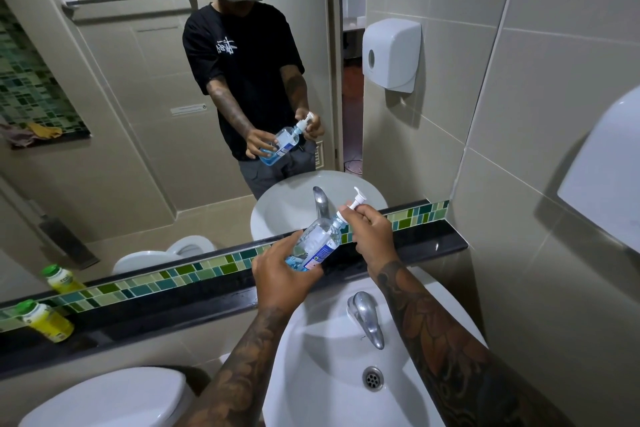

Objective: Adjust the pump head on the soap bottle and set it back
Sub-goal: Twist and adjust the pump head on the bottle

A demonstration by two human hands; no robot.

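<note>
A clear soap bottle with blue liquid in its base and a white and blue label is held tilted above the back of the sink, its neck pointing up and right. My left hand wraps around the lower body of the bottle. My right hand grips the white pump head at the collar with fingers and thumb. The pump nozzle sticks up past my fingers. The mirror ahead repeats both hands and the bottle.
A white sink with a chrome tap lies below my hands. A black ledge runs along the mirror and carries a yellow bottle at the left. A toilet tank sits lower left. Two white dispensers hang on the right wall.
</note>
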